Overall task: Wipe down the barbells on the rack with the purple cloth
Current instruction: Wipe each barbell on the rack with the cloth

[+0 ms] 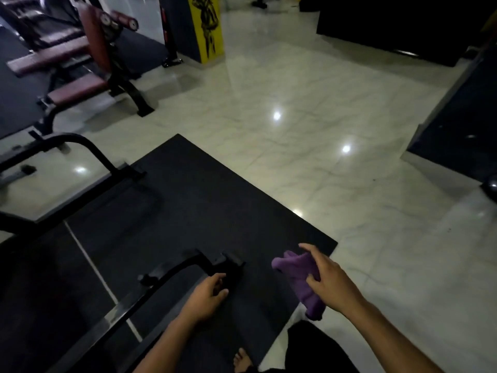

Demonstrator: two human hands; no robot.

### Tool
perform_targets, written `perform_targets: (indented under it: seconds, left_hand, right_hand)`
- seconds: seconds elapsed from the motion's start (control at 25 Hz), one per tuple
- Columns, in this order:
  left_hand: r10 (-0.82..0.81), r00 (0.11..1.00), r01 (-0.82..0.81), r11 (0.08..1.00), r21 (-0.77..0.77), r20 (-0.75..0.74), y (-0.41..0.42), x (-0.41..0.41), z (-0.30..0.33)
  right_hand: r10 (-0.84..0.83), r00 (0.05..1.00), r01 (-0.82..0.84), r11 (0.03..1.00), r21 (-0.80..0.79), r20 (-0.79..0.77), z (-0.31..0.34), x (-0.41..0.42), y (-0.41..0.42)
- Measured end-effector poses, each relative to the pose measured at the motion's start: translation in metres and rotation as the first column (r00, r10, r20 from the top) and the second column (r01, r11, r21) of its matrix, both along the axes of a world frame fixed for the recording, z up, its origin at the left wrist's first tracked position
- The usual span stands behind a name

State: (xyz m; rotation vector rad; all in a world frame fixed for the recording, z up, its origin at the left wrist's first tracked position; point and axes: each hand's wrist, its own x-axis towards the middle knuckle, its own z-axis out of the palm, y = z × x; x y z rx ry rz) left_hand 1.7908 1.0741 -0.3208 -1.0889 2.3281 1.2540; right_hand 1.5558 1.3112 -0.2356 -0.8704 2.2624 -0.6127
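The right hand (329, 281) holds the purple cloth (301, 281) low in the near right of the scene, above the edge of a black rubber mat (188, 211). The thumb and curled lower fingers pinch the cloth at its middle, while the index finger points straight out past it; the cloth bunches above the grip and hangs down below it. The left hand (205, 296) is just to the left of the cloth and apart from it, fingers loosely curled and holding nothing, hovering close to the end of a black metal frame (172, 273) that runs from the near left toward the middle of the mat. Whether the fingertips touch that frame cannot be told in the dim light.

A bare foot (242, 359) shows at the near edge, on the mat, beside a dark trouser leg (317, 348). A second curved black frame (88, 149) stands at the left, partly on the pale marble floor (309, 130), which reflects ceiling lights. Far left is a maroon padded bench (78, 87) on a black stand, blurred. A yellow and black pillar (207, 25) rises at the far middle, and dark blocks (390, 25) stand at the far right. No barbell can be made out.
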Motion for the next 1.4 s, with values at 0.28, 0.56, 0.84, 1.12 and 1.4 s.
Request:
perform_targets:
  seconds: [0.28, 0.56, 0.84, 1.12, 1.4]
  left_hand:
    - [-0.032, 0.993, 0.019, 0.993, -0.115, -0.110, -0.081, -0.139, 0.005]
    - [-0.203, 0.933, 0.136, 0.963, -0.232, -0.297, -0.162, -0.275, 0.043]
    - [0.092, 0.917, -0.166, 0.973, -0.161, -0.389, -0.264, -0.288, 0.051]
    - [0.332, 0.859, -0.429, 0.882, -0.194, -0.390, -0.366, -0.270, 0.065]
    - [0.470, 0.873, -0.484, 0.803, -0.349, -0.130, -0.500, -0.280, 0.069]
  right_hand:
    - [0.232, 0.973, -0.232, 0.971, -0.050, -0.014, -0.014, -0.139, -0.106]
    - [0.604, 0.775, -0.630, 0.761, -0.153, -0.184, 0.029, -0.253, -0.234]
    - [0.759, 0.611, -0.792, 0.589, -0.161, -0.226, 0.050, -0.302, -0.387]
    - [0.763, 0.608, -0.793, 0.572, -0.209, -0.221, 0.054, -0.328, -0.539]
    - [0.804, 0.546, -0.838, 0.528, -0.137, -0.235, 0.024, -0.350, -0.739]
